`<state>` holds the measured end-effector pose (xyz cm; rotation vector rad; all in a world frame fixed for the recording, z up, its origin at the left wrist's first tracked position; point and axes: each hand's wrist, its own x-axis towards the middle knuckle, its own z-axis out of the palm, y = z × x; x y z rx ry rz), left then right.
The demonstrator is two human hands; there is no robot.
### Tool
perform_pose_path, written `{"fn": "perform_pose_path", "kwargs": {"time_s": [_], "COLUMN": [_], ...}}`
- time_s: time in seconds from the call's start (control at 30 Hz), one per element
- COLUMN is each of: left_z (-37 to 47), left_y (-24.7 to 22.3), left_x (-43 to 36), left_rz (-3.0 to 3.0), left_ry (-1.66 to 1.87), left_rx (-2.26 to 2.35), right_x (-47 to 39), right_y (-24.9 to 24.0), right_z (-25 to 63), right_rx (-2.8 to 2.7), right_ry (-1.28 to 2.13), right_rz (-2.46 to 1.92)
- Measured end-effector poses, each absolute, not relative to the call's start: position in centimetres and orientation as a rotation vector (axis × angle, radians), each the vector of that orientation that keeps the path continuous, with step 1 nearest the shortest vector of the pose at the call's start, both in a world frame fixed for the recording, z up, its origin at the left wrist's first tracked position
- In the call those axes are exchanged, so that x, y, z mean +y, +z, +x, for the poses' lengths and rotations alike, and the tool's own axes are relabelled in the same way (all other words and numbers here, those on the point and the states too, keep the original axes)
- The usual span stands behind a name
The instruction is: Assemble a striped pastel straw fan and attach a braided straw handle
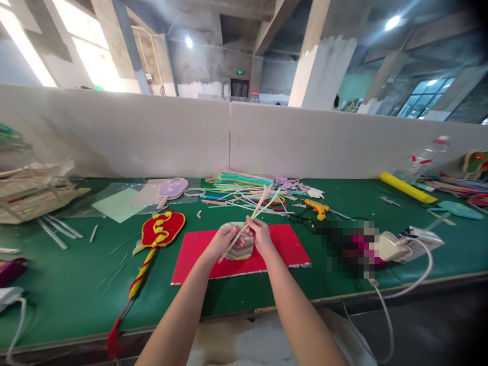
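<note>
The left hand [224,241] and right hand [260,236] pinch pale strips [258,205] over a striped piece [244,251] on the red board [287,244], apparently partly built, with these strips seemingly unattached and loose strips [244,179] behind.

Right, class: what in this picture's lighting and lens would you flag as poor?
All in the head view: upper-left windows glare white; right ceiling lamp flares into a streak; right edge darkens to black; a blocky patch hides something on the table; the bottle leans, perhaps from wide-lens stretch.

Both forearms [182,305] forward, fingers [252,223] in a pinch
</note>
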<state>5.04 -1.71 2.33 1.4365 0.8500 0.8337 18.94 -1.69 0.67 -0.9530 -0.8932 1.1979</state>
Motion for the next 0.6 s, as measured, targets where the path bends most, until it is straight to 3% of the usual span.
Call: {"fn": "perform_pose_path", "kwargs": {"time_s": [0.3,0.6], "left_z": [5.53,5.66], "left_y": [1.32,2.1], "left_x": [-1.7,-2.03], "left_rz": [1.829,1.509], "left_ry": [0.958,0.84], "left_rx": [1.275,1.024], "right_x": [-1.39,-1.17], "right_y": [0.54,0.74], "right_z": [19.09,19.05], "right_rx": [-0.872,-0.892], "right_ry": [1.066,1.139], "right_rz": [-1.013,-0.986]}}
